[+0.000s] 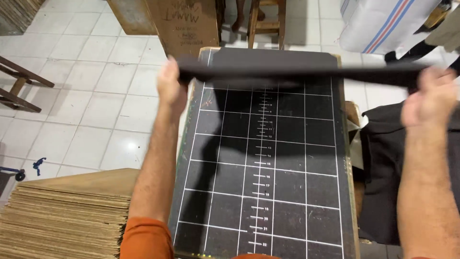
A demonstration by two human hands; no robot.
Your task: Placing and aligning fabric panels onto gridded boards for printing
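A thin dark sheet (297,73) is held level above the far end of a black cutting board (268,168) marked with a white grid and a centre ruler. My left hand (171,84) grips the sheet's left end. My right hand (431,98) grips its right end, out past the board's right edge. The sheet is blurred and casts a shadow on the board.
A tall stack of brown cardboard sheets (67,216) stands at the lower left. Dark sheets (383,163) are piled to the right of the board. A cardboard panel (184,24) and wooden stool legs (266,21) stand beyond on the white tiled floor.
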